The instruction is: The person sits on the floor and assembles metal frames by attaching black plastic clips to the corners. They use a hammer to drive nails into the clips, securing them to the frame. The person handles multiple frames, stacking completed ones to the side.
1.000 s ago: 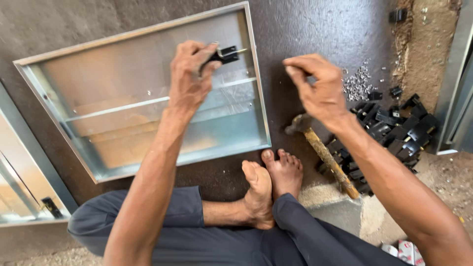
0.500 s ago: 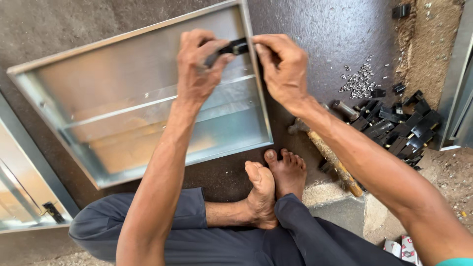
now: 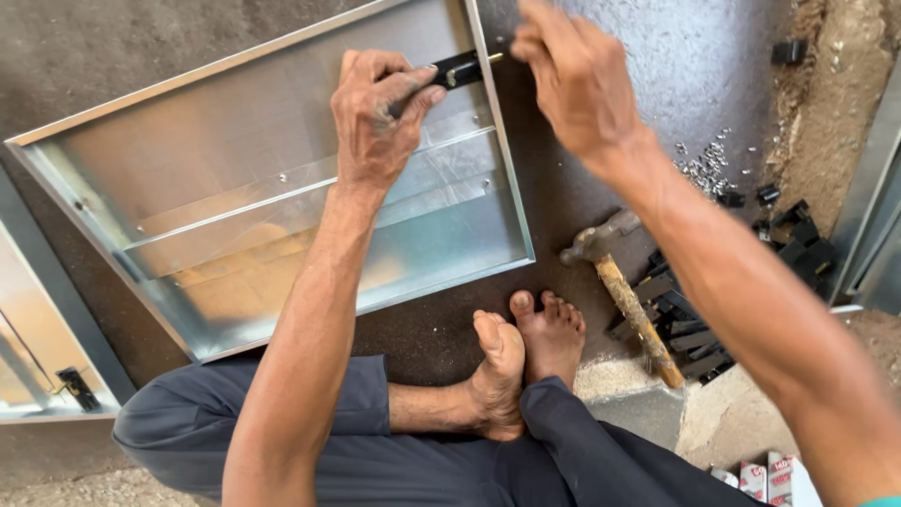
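A person sits cross-legged on a dark floor, bare feet (image 3: pixel 526 361) tucked just below the near edge of a shallow galvanised metal tray (image 3: pixel 235 178) that lies flat in front of them. The left hand (image 3: pixel 375 117) rests on the tray's upper right part, fingers curled tight around a small black latch-like fitting (image 3: pixel 457 69) pressed against the tray's right rim. The right hand (image 3: pixel 568 80) hangs just right of that rim, close to the fitting's brass-coloured tip, its fingers bunched together in a pinch; whether they hold anything cannot be told.

To the right of the tray, beyond its lower right corner, a hammer (image 3: pixel 624 296) with a worn wooden handle lies on the floor, its head nearest the tray. Further right of the tray, a heap of black fittings (image 3: pixel 741 282) spreads beside the hammer's handle, and a scatter of small silver screws (image 3: pixel 704 169) lies above them. At the tray's left, the edge of another metal panel (image 3: pixel 47 357) shows, with a black fitting on it.
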